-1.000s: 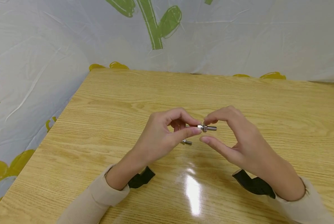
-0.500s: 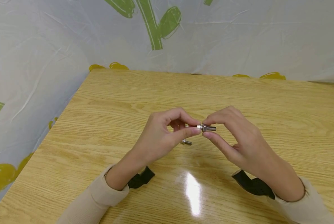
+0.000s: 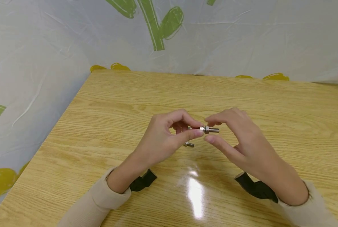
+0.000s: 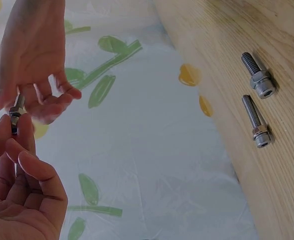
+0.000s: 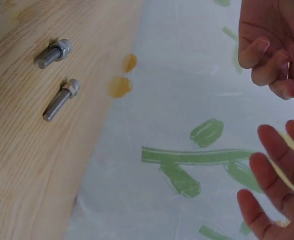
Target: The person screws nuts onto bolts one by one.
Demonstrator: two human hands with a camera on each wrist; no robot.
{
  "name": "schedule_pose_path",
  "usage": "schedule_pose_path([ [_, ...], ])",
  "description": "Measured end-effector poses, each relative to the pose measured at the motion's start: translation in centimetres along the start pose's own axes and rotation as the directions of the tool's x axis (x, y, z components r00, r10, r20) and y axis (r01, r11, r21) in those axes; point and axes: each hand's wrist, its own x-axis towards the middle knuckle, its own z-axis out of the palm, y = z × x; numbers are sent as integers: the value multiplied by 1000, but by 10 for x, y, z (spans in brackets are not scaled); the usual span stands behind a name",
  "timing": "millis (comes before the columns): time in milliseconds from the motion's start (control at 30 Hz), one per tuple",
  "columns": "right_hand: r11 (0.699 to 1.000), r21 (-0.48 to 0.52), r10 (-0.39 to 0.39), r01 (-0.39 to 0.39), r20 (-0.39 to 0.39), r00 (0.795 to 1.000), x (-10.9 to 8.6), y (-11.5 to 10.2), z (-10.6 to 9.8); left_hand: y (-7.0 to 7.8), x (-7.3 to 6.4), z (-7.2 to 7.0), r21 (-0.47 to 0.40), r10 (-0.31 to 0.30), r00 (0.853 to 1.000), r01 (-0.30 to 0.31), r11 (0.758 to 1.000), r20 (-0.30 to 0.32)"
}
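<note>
In the head view my left hand (image 3: 167, 137) pinches a metal bolt (image 3: 214, 130) between thumb and forefinger, its threaded end pointing right. A hex nut (image 3: 207, 130) sits on the bolt just beyond the fingertips; the bolt's other end is hidden. My right hand (image 3: 242, 142) is around the nut with thumb and forefinger parted above and below it, apart from the metal. In the left wrist view the held bolt (image 4: 18, 107) stands between both hands. There, a thicker bolt with a nut (image 4: 259, 77) and a thinner bolt with a nut (image 4: 257, 125) lie on the table.
The wood-grain table (image 3: 115, 94) ends at the left and back, where a pale sheet (image 3: 228, 41) with green and yellow plant shapes hangs. Dark straps (image 3: 143, 181) circle both wrists.
Half a second ago my right thumb and forefinger closed onto the nut; now they have parted from it again. My left hand keeps its pinch and has barely moved.
</note>
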Motion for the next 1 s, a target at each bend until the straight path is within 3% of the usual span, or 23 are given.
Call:
schedule_pose_path([
  [233, 989, 15, -149, 150, -82, 985, 1, 7, 4, 1, 0, -1, -11, 2, 1000, -2, 1000, -4],
  [333, 986, 5, -167, 168, -95, 981, 2, 7, 6, 0, 0, -1, -17, 16, 1000, -16, 1000, -3],
  [867, 991, -79, -106, 104, -23, 994, 8, -8, 1, 2, 0, 0, -19, 14, 1000, -14, 1000, 0],
  [1000, 997, -63, -38, 37, -2, 999, 3, -4, 0, 2, 0, 0, -11, 15, 1000, -15, 1000, 0],
])
